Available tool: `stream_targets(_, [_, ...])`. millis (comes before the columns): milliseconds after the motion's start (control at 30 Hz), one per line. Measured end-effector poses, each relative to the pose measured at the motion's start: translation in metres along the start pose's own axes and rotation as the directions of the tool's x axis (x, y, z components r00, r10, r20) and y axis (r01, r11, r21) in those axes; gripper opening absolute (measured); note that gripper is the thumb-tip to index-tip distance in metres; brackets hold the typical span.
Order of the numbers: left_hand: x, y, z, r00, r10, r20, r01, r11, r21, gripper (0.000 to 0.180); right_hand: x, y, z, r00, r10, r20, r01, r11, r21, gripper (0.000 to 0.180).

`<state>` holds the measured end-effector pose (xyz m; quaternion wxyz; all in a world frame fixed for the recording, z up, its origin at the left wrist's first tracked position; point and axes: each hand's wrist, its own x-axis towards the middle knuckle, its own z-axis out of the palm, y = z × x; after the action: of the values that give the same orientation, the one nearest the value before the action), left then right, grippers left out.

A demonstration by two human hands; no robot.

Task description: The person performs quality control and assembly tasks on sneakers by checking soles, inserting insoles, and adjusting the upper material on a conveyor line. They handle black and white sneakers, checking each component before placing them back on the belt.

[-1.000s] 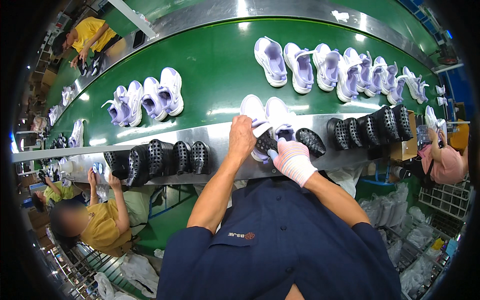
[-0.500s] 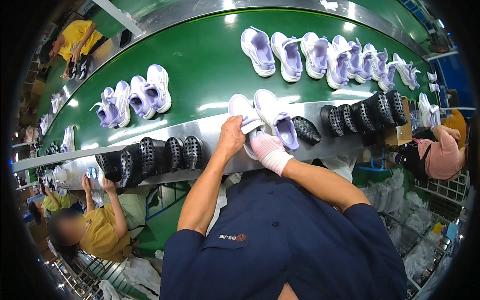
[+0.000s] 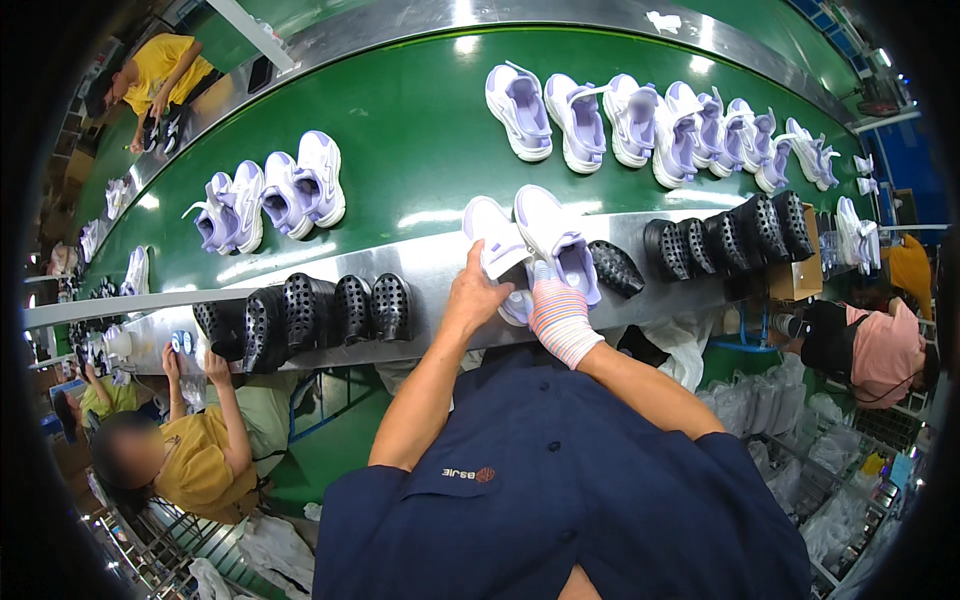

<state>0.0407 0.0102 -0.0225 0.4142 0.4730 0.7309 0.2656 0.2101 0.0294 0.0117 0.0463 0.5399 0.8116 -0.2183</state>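
1. White low-top sneakers with lilac lining (image 3: 540,240), a pair lying side by side, sit on the metal counter (image 3: 420,262) at the near edge of the green conveyor belt (image 3: 400,130)
2. Left hand (image 3: 475,295), bare, rests on the left sneaker of the pair, grip closed over its near end
3. Right hand (image 3: 557,312), in a striped knit glove, touches the heel of the right sneaker; how far its grip is closed cannot be told
4. Black perforated rubber soles (image 3: 320,312) stand in a row on the counter, left of the pair
5. More black soles (image 3: 720,235) line the counter right of the pair
6. Other white and lilac sneakers (image 3: 640,125) lie on the belt, beyond the pair
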Motion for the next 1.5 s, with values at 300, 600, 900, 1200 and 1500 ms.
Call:
stream_targets(300, [-0.003, 0.007, 0.028, 0.967, -0.146, -0.211, 0.201, 0.942, 0.27, 0.078, 0.046, 0.008, 0.042, 0.984, 0.169, -0.052, -0.159, 0.974, 0.162, 0.025])
stream_targets(600, [-0.008, -0.012, 0.016, 0.977, -0.009, -0.211, 0.066, 0.962, 0.267, 0.077, 0.047, 0.009, 0.028, 0.994, 0.111, -0.01, -0.106, 0.968, 0.226, 0.036])
stream_targets(900, [-0.074, 0.011, 0.007, 0.808, 0.585, -0.063, -0.532, 0.772, 0.348, 0.037, -0.06, 0.133, -0.045, 0.888, 0.315, -0.334, -0.203, 0.922, 0.33, 0.04])
stream_targets(1200, [-0.066, 0.059, 0.021, 0.88, 0.45, 0.155, -0.475, 0.848, 0.236, 0.04, -0.033, 0.173, 0.02, 0.935, 0.251, -0.252, -0.278, 0.957, -0.081, 0.058])
stream_targets(1500, [-0.041, 0.131, 0.041, 0.971, 0.009, 0.241, 0.156, 0.738, -0.656, 0.041, -0.111, 0.134, -0.09, 0.954, -0.11, 0.28, -0.281, -0.659, 0.697, 0.05])
